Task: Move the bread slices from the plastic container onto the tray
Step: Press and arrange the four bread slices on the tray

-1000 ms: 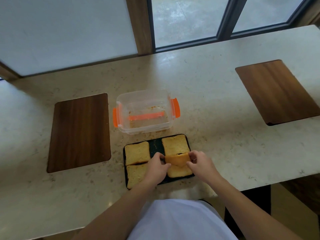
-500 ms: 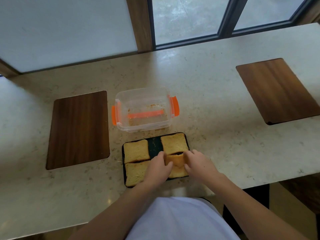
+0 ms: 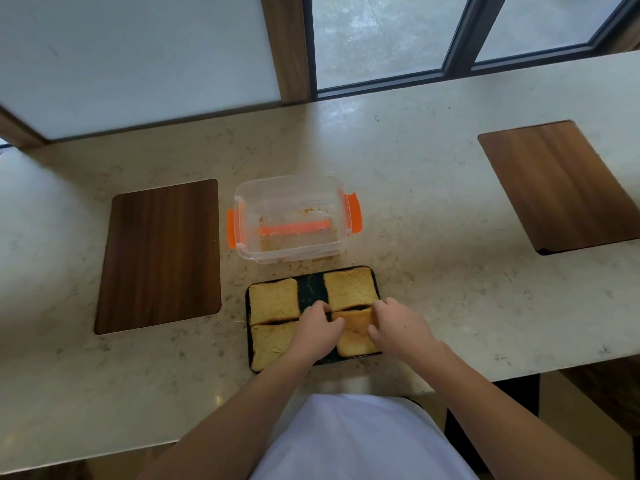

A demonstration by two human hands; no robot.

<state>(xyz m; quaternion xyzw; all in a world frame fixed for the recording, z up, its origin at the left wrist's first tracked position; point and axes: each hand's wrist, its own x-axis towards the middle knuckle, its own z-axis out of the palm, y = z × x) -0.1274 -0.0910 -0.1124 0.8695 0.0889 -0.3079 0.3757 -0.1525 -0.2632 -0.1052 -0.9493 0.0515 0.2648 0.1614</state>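
Golden-brown toast covers most of the dark tray point(image 3: 310, 289), which sits on the pale stone counter point(image 3: 433, 209) just nearer the person than the clear plastic container point(image 3: 289, 221) (orange clips at its ends, only crumbs left inside). Three slices lie flat: far-left slice point(image 3: 273, 301), far-right slice point(image 3: 349, 289) and near-left slice point(image 3: 272, 344).

The fourth slice point(image 3: 355, 336) is in the near-right corner, held from both sides — the left hand point(image 3: 317, 330) pinching its left edge, the right hand point(image 3: 398, 329) its right edge, fingers closed on the bread. Its far edge seems raised or curled toward the far-right slice, though the hands hide too much to be sure.

What the placing turns on: the slice lies straight between the two hands, its free space directly beneath and toward the person, with the far-right slice nearly touching its far edge. Lowering it flat looks like the remaining step — then the container is done.
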